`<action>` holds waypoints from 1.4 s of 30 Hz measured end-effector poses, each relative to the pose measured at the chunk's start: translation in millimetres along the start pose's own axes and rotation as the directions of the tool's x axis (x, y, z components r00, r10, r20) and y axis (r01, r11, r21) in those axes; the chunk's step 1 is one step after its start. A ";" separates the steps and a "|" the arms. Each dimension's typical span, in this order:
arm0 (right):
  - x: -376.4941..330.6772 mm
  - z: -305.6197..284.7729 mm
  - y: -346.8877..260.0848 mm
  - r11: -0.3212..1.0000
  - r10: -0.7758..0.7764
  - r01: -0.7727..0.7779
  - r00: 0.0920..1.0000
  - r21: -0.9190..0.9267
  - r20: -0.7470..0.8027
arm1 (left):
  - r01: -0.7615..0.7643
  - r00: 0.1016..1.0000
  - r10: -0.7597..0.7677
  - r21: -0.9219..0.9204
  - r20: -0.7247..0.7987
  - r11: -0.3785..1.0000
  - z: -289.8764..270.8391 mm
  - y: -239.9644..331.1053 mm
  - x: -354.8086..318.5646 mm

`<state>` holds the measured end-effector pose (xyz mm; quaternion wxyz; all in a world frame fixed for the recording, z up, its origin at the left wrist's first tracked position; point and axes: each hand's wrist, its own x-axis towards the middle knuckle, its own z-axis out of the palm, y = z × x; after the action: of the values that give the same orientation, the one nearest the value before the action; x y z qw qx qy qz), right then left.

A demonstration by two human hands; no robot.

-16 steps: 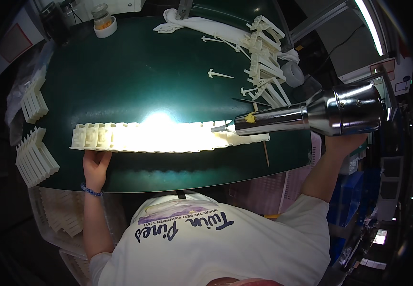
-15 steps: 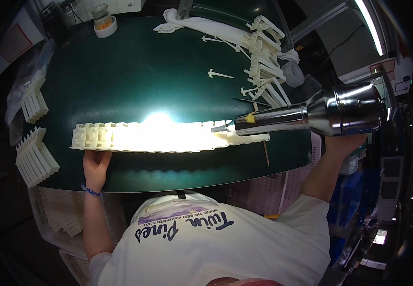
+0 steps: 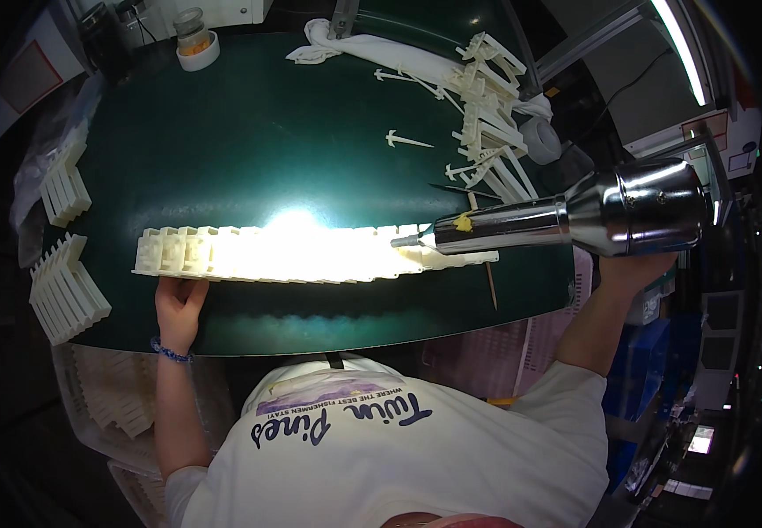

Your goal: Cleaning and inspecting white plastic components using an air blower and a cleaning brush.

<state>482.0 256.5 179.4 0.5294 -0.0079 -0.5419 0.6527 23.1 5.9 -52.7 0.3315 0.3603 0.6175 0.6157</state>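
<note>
Cream plastic pieces, ribbed, in one long row on the green counter; middle glares white. Left hand meets near edge, fingertips hidden; right hand behind chrome tool; neither grip is discernible.

The head view looks steeply down from above the person at fairly close range, its wide fisheye bowing the table across the middle, with the shirt below and the left hand and right hand either side.
</note>
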 end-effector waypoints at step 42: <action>6.7 -0.8 11.9 0.979 -0.114 0.117 0.993 -0.166 0.027 | -0.006 1.000 0.006 -0.003 -0.019 1.000 2.9 4.4 -0.7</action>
<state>471.4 263.6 174.3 0.5592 -0.0150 -0.5987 0.5732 26.1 6.8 -48.4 0.3243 0.3558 0.6187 0.6209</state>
